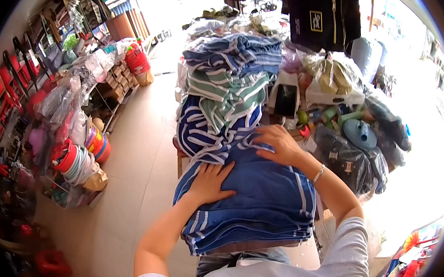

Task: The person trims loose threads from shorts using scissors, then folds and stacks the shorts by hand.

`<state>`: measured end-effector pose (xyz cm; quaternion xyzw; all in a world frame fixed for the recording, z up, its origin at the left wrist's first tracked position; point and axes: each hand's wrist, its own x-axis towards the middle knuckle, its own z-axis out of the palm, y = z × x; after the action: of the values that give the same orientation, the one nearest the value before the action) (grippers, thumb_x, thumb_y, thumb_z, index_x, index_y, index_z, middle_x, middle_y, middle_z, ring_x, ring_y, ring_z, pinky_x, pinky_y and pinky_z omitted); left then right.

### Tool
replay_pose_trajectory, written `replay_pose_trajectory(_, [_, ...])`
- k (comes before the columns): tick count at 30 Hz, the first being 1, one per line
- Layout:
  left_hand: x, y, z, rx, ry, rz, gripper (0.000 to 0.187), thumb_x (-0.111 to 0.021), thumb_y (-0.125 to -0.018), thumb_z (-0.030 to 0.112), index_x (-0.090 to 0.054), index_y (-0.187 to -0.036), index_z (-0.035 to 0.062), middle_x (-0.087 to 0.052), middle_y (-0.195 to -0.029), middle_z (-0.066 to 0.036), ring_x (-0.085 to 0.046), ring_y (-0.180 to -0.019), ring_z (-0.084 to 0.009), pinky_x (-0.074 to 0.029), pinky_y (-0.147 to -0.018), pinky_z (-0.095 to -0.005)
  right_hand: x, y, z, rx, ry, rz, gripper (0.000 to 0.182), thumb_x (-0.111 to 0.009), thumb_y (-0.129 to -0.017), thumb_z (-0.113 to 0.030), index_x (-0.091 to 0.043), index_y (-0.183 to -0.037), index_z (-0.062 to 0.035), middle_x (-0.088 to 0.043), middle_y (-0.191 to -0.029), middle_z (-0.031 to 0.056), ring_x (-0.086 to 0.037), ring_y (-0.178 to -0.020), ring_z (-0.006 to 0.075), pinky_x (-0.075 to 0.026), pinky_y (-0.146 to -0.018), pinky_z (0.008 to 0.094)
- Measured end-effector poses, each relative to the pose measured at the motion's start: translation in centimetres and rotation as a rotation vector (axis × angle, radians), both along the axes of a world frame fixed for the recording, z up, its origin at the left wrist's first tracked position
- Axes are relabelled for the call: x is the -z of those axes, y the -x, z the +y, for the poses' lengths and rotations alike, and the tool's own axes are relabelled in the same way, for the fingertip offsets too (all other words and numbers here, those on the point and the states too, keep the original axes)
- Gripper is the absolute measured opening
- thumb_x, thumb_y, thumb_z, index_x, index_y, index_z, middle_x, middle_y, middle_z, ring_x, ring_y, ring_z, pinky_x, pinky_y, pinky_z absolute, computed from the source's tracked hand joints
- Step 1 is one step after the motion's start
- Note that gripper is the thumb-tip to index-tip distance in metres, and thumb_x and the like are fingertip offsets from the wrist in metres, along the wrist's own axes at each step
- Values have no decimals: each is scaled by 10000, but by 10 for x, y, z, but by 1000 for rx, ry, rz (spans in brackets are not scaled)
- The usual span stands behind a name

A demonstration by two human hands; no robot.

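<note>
A stack of folded navy-blue aprons [259,192] with white-striped edges lies right in front of me, its layers visible at the near side. My left hand [211,185] rests flat on the left of the top apron, fingers spread. Over the far right part, my right hand [281,147] touches the cloth beside the white-striped ties [243,139], its fingers apart and slightly bent. Beyond both hands lie a bundle of dark-blue aprons with white straps [194,129], green-and-white striped cloth [230,90] and blue striped cloth [238,54].
A black phone [286,100] lies right of the cloth piles. Further right are bagged goods [337,77], a blue-grey round item [360,134] and a black plastic bag [351,160]. A black bag [317,21] hangs above. Shelves with red buckets [65,156] line the left aisle.
</note>
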<state>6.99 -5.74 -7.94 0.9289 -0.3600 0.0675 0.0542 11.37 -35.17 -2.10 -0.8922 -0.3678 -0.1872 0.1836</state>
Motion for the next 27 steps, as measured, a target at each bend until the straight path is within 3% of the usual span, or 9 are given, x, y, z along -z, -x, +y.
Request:
replay_pose_trajectory(1, [-1, 1, -1, 2, 1, -2, 927, -630, -755, 625, -317, -1482, 141, -375, -1431, -214, -317, -1351, -365, -181, -1131, -504, -17, -4, 1, 7, -153, 31, 454, -735, -799, -307, -581, -1170, -95, -494, -1326, 182, -451, -1240, 370, -344, -1042, 476])
replay_pose_trajectory(2, [-2, 0, 0, 16, 22, 22, 904, -611, -765, 638, -343, -1472, 143, -389, -1418, -214, -328, -1340, -365, -183, -1131, -504, -36, -17, 7, 18, -266, -197, 467, -789, -741, -254, -579, -1115, -69, -546, -1226, 172, -493, -1153, 378, -390, -979, 451])
replay_pose_trajectory(4, [1, -1, 0, 17, 48, 7, 895, -611, -766, 638, -354, -1467, 144, -391, -1416, -215, -329, -1339, -366, -186, -1130, -505, -79, -35, 22, 133, -392, -348, 618, -798, -725, -294, -511, -1227, -78, -481, -1299, 177, -458, -1193, 377, -376, -1001, 444])
replay_pose_trajectory(10, [0, 1, 0, -4, 117, 25, 871, -636, -757, 622, -389, -1449, 156, -402, -1420, -191, -348, -1336, -341, -208, -1128, -486, -152, -108, 66, 272, -100, -380, 1028, -815, -654, -438, -271, -1478, -156, -283, -1498, 175, -275, -1379, 362, -215, -1128, 498])
replay_pose_trajectory(14, [4, 0, 4, 24, 195, 24, 856, -628, -760, 634, -406, -1441, 165, -435, -1384, -191, -361, -1323, -353, -200, -1131, -493, -166, -141, 59, 286, -34, -90, 1069, -817, -641, -397, -231, -1502, -155, -337, -1479, 200, -326, -1368, 346, -241, -1128, 468])
replay_pose_trajectory(18, [4, -1, 5, 26, 213, 30, 839, -623, -766, 636, -414, -1437, 177, -453, -1369, -185, -380, -1309, -347, -208, -1125, -484, -163, -160, 40, 157, -402, 54, 1065, -832, -638, -218, -221, -1502, -100, -437, -1398, 221, -434, -1295, 311, -329, -1091, 371])
replay_pose_trajectory(25, [5, -2, 5, 21, 231, 19, 831, -618, -767, 640, -421, -1435, 185, -471, -1351, -184, -400, -1293, -343, -214, -1121, -479, -129, -197, 26, 158, -294, 103, 1034, -842, -609, -319, -299, -1447, -50, -541, -1297, 251, -544, -1196, 338, -410, -1025, 379])
replay_pose_trajectory(26, [5, -2, 5, 22, 233, 25, 832, -618, -767, 640, -421, -1435, 185, -470, -1350, -185, -400, -1292, -343, -214, -1122, -479, -128, -199, 24, 224, -304, 59, 858, -810, -657, -287, -412, -1367, -14, -626, -1170, 228, -613, -1087, 304, -456, -956, 364])
replay_pose_trajectory(27, [6, -2, 6, 23, 232, 34, 832, -617, -767, 641, -421, -1434, 184, -470, -1349, -186, -400, -1291, -342, -215, -1123, -479, -131, -201, 24, 223, -305, 60, 858, -810, -657, -287, -412, -1367, -14, -626, -1170, 228, -613, -1087, 304, -456, -956, 364])
